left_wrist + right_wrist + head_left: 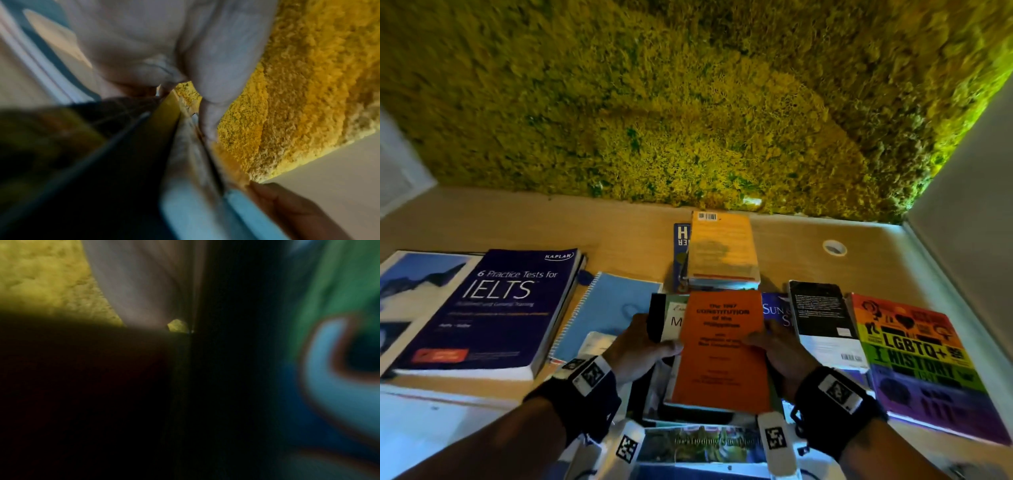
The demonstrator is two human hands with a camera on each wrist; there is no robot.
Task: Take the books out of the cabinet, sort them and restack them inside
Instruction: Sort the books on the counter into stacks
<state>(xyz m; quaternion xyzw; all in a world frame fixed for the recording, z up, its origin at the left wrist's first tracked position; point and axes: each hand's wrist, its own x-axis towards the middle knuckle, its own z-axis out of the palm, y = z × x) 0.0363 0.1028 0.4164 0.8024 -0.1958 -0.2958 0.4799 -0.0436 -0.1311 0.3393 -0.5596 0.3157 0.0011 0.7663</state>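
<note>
An orange book titled "The 1987 Constitution" tops a book stack at the near middle of the wooden surface. My left hand grips the stack's left side, thumb on the orange cover's edge. My right hand grips the right side, thumb on the cover. The left wrist view is blurred: my left hand against the page edges of the book stack, with my right hand at the far side. The right wrist view is too dark and blurred to read.
Books lie spread around: an IELTS book and blue spiral notebook at left, a yellow-topped pile behind, a black book and LGBTQ+ History book at right. A moss wall backs the surface.
</note>
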